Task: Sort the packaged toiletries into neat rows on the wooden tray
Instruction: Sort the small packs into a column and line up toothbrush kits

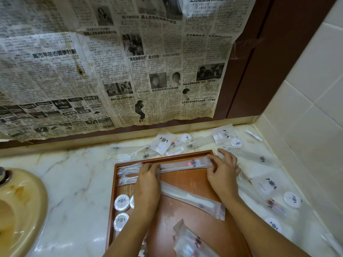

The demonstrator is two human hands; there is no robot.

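Note:
A wooden tray [185, 180] lies on the marble counter. Along its far edge lies a long clear toothbrush packet [185, 164]; my left hand [148, 175] holds its left end and my right hand [222, 169] pinches its right end. Floss-pick packets [128, 173] are stacked at the tray's far left. Round white soap packs [121, 202] sit along the left side. A second long packet [193, 198] lies slanted mid-tray, and more packets [191, 240] lie at the near edge.
Loose packets [163, 142] and round soaps [292, 199] are scattered on the counter behind and right of the tray. A yellow sink basin [20, 206] is at left. Newspaper [111, 62] covers the back wall; tiled wall [315, 89] at right.

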